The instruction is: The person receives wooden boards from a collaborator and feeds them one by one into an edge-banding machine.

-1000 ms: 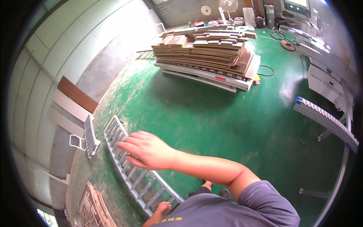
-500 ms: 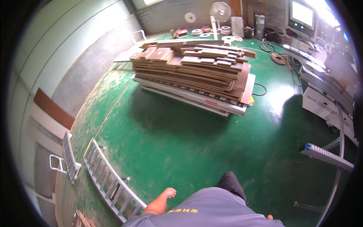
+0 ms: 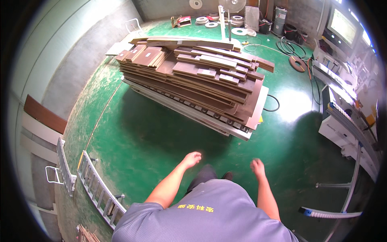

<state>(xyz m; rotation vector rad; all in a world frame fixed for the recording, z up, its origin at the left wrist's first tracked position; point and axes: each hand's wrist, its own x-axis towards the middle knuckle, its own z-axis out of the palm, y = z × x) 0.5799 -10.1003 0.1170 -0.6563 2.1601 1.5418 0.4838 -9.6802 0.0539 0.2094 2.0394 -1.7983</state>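
Note:
Both my hands hang over the green floor in front of a large stack of brown boards (image 3: 193,76), touching nothing. My left hand (image 3: 192,159) is reached forward with its fingers curled in, and no object shows in it. To its right, my right hand (image 3: 257,167) is slightly smeared, its fingers too unclear to read. The boards vary in length and lie flat in uneven layers, with narrow strips on top. Under them runs a long pale base (image 3: 189,111), its near right corner closest to my hands.
A metal ladder (image 3: 98,189) lies at the left. On the right stand a white machine (image 3: 342,129) and a roller arm (image 3: 330,213) jutting inward. A hose (image 3: 292,48), tape rolls (image 3: 239,31) and a fan (image 3: 231,5) are at the back.
The board stack now looks nearer and larger. My left hand has come up and forward, and my right hand and forearm have swung fully into view.

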